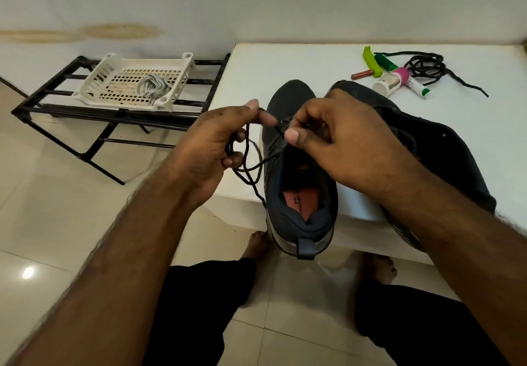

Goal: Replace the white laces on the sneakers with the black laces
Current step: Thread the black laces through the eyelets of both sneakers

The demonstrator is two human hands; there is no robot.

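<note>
Spreading across the right half of the view, a white table (299,60), with a pale tiled floor (57,208) lying below and to the left. Standing on that floor left of the table, a black metal rack (94,110), carrying a white perforated basket (125,86). Sitting on the table near its front edge, two dark sneakers side by side: the near sneaker (299,194) with its heel hanging over the edge and an orange insole showing, the second sneaker (445,148) partly hidden under the right forearm. Hovering over the near sneaker's eyelets, the right hand (339,143), fingers curled and pinching the black lace (251,166) at the shoe's upper. Holding the other run of that lace just left of the shoe, the left hand (216,148), thumb and forefinger pinching it, loops trailing down past the palm. Lying coiled in the basket, the white laces (152,87). Resting loose at the far right of the table, a spare black lace (427,66), beside a few small bottles and tubes (396,79).
</note>
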